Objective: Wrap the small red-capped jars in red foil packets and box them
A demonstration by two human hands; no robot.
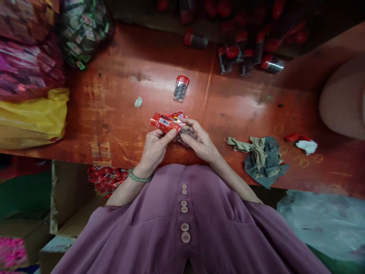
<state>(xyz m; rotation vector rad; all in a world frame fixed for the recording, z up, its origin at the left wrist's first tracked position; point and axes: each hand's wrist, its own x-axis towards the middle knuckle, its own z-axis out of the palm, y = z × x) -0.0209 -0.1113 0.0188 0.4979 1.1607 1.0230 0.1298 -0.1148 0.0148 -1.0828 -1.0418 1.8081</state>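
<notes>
Both my hands meet over the near edge of a reddish wooden table (119,99). My left hand (155,146) pinches a small red packet (167,121) with a barcode on it. My right hand (196,139) grips the same packet at its right end and seems to cup something small and clear beneath it, mostly hidden by the fingers. A green bead bracelet (138,177) circles my left wrist. A small clear jar with a red cap (181,88) lies on the table just beyond the packet.
Several red-capped jars (245,49) are heaped at the back right. Bags of wrapped sweets (82,30) and a yellow bag (34,114) stand on the left. A grey-green rag (262,158), rubber bands (303,163) and a box of red packets (105,179) lie nearby.
</notes>
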